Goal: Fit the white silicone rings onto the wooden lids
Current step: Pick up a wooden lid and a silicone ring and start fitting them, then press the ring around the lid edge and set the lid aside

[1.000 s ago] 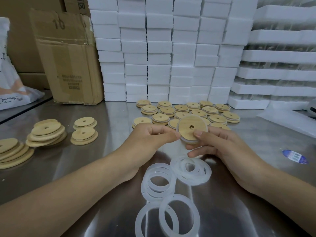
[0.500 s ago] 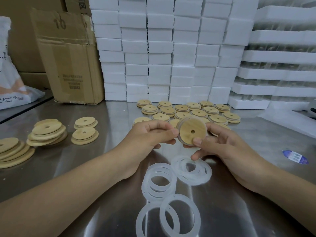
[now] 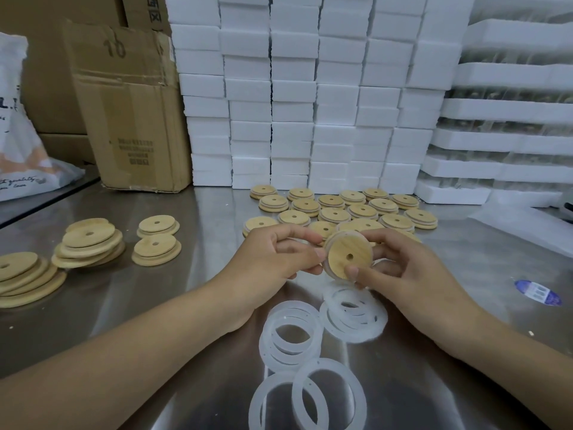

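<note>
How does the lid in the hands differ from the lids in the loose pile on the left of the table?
The held lid is tilted up off the table, facing the camera, pinched between the left hand and the right hand. The piled lids lie flat in a slipping stack. The held lid shows a pale ring along its edge, while the piled lids look like bare wood. Both are round, light wood with a small centre hole.
</note>
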